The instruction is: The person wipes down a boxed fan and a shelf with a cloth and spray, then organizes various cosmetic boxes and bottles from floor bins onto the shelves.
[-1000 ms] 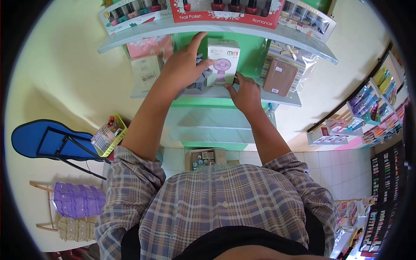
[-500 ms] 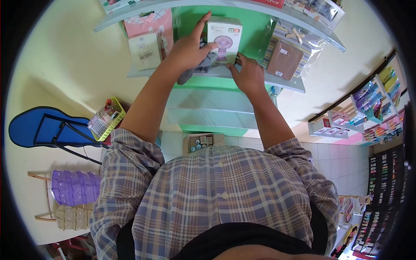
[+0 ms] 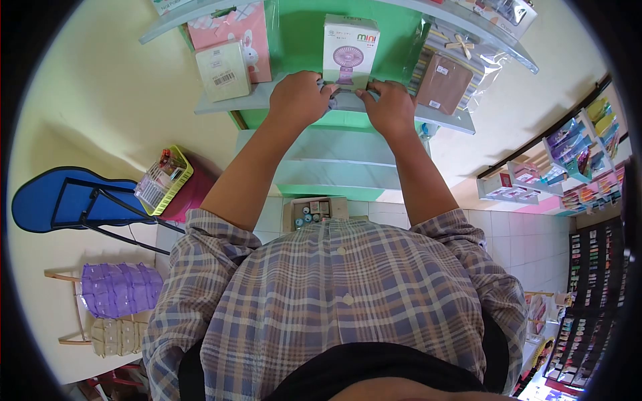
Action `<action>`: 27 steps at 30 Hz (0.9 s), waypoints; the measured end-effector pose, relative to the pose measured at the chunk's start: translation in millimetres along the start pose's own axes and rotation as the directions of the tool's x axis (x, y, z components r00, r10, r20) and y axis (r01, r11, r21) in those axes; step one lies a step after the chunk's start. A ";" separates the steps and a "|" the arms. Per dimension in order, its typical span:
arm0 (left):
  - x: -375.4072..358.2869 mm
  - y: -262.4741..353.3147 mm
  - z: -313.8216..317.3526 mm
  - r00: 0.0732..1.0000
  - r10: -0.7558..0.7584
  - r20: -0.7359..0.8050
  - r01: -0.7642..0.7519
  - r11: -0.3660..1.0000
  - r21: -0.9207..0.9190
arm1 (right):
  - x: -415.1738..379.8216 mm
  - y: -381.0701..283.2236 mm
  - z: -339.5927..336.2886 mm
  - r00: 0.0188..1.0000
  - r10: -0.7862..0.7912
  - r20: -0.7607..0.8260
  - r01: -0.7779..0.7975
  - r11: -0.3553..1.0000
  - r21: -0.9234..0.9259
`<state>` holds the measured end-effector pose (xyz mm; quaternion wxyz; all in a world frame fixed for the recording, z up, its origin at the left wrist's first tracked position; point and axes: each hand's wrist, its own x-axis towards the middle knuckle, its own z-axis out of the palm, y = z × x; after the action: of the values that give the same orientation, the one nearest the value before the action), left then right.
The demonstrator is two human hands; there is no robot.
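A white mini fan box (image 3: pixel 350 57) with a purple fan printed on its front stands upright on the pale shelf (image 3: pixel 267 90), against a green backing. My left hand (image 3: pixel 297 99) is closed at the box's lower left corner, with a grey cloth (image 3: pixel 330 103) bunched under its fingers; most of the cloth is hidden. At the lower right corner, my right hand (image 3: pixel 390 107) has its thumb on the front bottom edge and its bent fingers along the side.
Left of the box stand a cream box (image 3: pixel 223 72) and a pink bunny bag (image 3: pixel 257 40). On the right are a brown box (image 3: pixel 443 81) and a striped bag with a bow. Lower shelves (image 3: pixel 334 147), a carton of small cans (image 3: pixel 287 215) and a blue folding chair (image 3: pixel 40 200) also show.
My left hand has come down from the box's upper left side to its lower corner, the cloth now mostly covered. My right hand stays at the lower right corner.
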<state>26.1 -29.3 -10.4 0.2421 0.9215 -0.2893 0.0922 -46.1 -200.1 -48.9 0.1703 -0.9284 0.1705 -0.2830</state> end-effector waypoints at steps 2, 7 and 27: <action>-0.1 -1.3 -0.2 1.000 -0.022 0.007 0.022 0.999 -0.027 | 1.4 0.0 1.1 1.000 0.009 0.016 -0.010 1.000 0.005; 0.8 -5.9 1.6 0.999 -0.023 0.037 0.026 0.997 -0.077 | 1.3 -5.4 -5.8 0.988 0.086 0.130 -0.090 0.995 0.029; -139.2 -163.2 71.4 0.773 -0.135 0.620 0.523 -0.418 -0.743 | -92.7 20.4 -6.9 0.897 -0.357 -0.259 0.398 0.909 0.125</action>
<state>9.0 119.8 -179.5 0.8403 0.3966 0.0349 -0.3681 -127.0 -181.4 -95.3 0.1716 -0.8861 -0.0203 -0.4301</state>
